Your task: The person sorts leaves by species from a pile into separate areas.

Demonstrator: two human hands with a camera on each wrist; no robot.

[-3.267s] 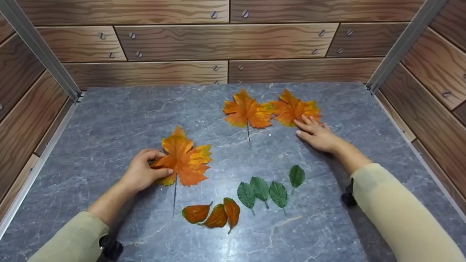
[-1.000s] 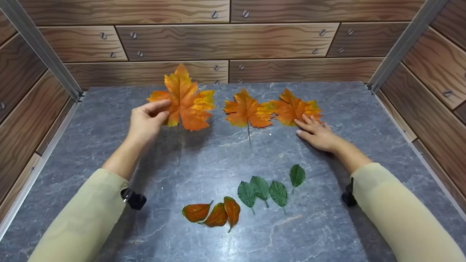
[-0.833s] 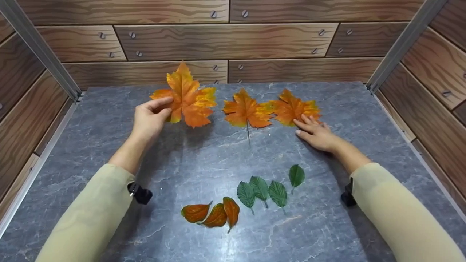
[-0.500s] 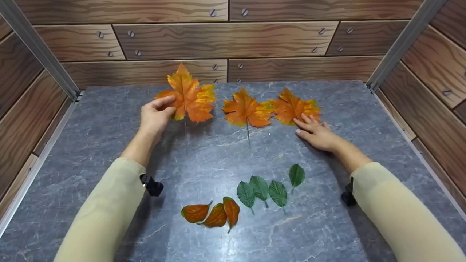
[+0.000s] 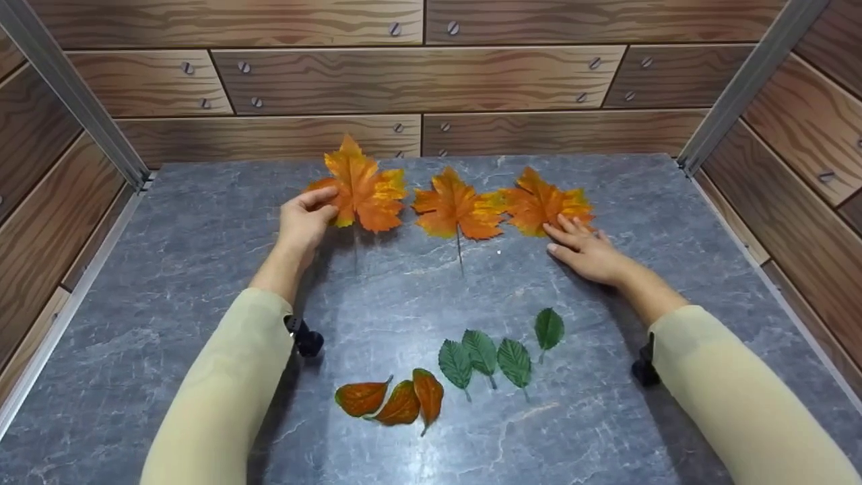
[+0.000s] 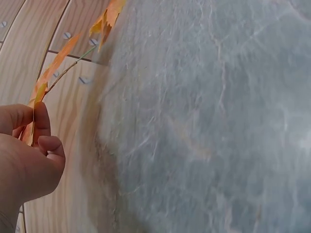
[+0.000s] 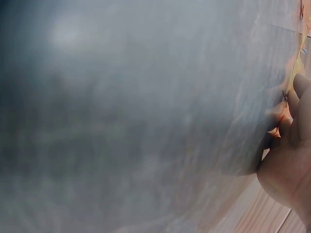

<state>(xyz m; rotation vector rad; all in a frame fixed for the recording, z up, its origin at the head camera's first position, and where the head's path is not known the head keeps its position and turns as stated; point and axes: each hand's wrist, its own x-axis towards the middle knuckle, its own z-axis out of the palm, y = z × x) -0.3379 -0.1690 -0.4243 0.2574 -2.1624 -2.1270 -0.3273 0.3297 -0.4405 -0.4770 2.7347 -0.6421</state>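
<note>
My left hand point(image 5: 306, 219) pinches the left lobe of an orange-yellow maple leaf point(image 5: 367, 195) between thumb and fingers, at the back left of the table. The leaf is held above the surface, its thin stem hanging toward me and its shadow below. Just right of it a second maple leaf point(image 5: 454, 205) lies flat, stem pointing at me. Its right tip meets a third maple leaf point(image 5: 535, 202). The fingers of my right hand point(image 5: 586, 252) rest spread on that leaf's lower right part. In the left wrist view the pinched maple leaf point(image 6: 53, 65) appears edge-on.
Several green leaves point(image 5: 515, 362) lie right of centre, nearer me. Left of them are three reddish-brown leaves point(image 5: 361, 399) with green edges. The grey marbled table point(image 5: 168, 269) ends at a wood-patterned back wall point(image 5: 323, 81), with metal posts at both rear corners.
My left hand has carried its maple leaf from the left middle to the back, then rightward and down beside the second maple leaf. My right hand stays on the third leaf.
</note>
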